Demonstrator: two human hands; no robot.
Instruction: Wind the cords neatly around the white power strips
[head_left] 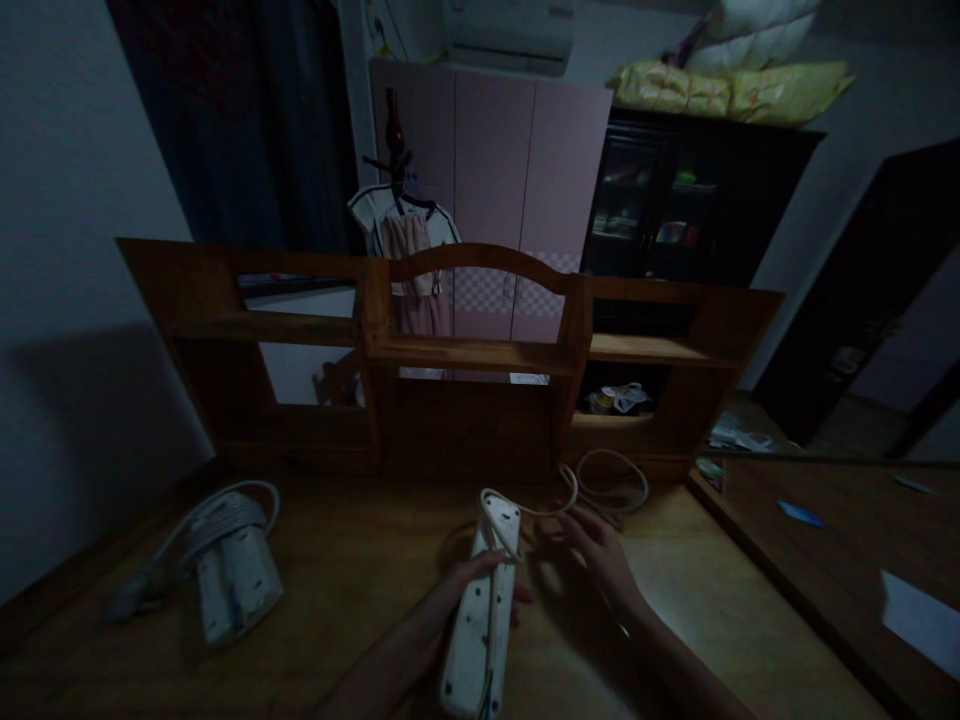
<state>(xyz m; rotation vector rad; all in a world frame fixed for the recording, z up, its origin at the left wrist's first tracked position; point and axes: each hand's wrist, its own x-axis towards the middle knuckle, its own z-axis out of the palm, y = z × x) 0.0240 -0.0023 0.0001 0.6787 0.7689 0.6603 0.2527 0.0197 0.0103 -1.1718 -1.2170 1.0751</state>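
Observation:
A long white power strip (472, 625) lies in my left hand (450, 598), its screw-dotted underside facing up. The thumb presses on top and the other fingers curl round beneath it. Its pale cord (546, 513) runs down the length of the strip, bends at the far end and trails off to the right. Just below that stretch of cord is my right hand (596, 550), fingers reaching out and somewhat apart; whether the fingertips touch the cord is hard to see. Further along, the cord makes a loose loop (646, 490) on the desk.
A second white power strip (244, 580), its cord wound round one end, lies at the left of the wooden desk (345, 560). Wooden shelving (472, 357) stands along the back. A lower brown surface at the right carries a white paper (922, 620) and a blue packet (801, 514).

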